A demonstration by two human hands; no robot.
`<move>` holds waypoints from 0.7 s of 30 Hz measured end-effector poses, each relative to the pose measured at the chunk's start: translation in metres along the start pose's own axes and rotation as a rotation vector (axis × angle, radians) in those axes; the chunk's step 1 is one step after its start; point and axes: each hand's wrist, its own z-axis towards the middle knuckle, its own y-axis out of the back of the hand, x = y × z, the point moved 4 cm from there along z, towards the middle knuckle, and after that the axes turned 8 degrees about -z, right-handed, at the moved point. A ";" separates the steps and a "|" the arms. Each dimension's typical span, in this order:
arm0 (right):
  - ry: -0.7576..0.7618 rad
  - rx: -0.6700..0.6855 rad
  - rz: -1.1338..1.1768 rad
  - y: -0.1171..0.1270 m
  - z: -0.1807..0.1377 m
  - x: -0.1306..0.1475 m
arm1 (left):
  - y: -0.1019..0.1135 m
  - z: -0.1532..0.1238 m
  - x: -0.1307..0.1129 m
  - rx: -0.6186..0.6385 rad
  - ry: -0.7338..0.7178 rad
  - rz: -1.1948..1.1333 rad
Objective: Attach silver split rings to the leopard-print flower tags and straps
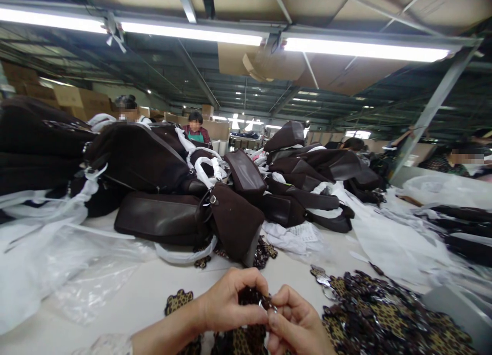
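Observation:
At the front edge of the view, my left hand (230,301) is closed in a pinch on a dark bag charm (251,296) with a silvery metal ring (267,304). My right hand (295,321) meets it from the right, thumb and forefinger pinched on the same ring. My fingers cover much of the charm. Below my hands hangs or lies leopard-print material (240,342), partly cut off by the frame. A flower-shaped leopard-print charm (179,299) lies beside my left wrist. To the right of my right hand is a heap of leopard-print charms (384,314) with metal rings.
Dark brown handbags (161,216) with white-wrapped handles are piled across the table (126,288). Clear plastic bags (92,278) lie at the left, white wrapping sheets (388,232) at the right. A person (197,132) in a green apron is beyond the pile; others are farther off.

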 end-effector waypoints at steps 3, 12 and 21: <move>0.025 -0.005 -0.024 0.002 0.001 -0.002 | 0.001 0.001 -0.001 0.003 0.002 0.039; 0.047 0.018 -0.127 0.003 -0.001 -0.007 | 0.006 0.002 -0.002 0.188 0.084 -0.082; -0.071 0.144 -0.039 0.003 0.004 -0.014 | 0.002 -0.002 0.022 0.277 0.328 -0.401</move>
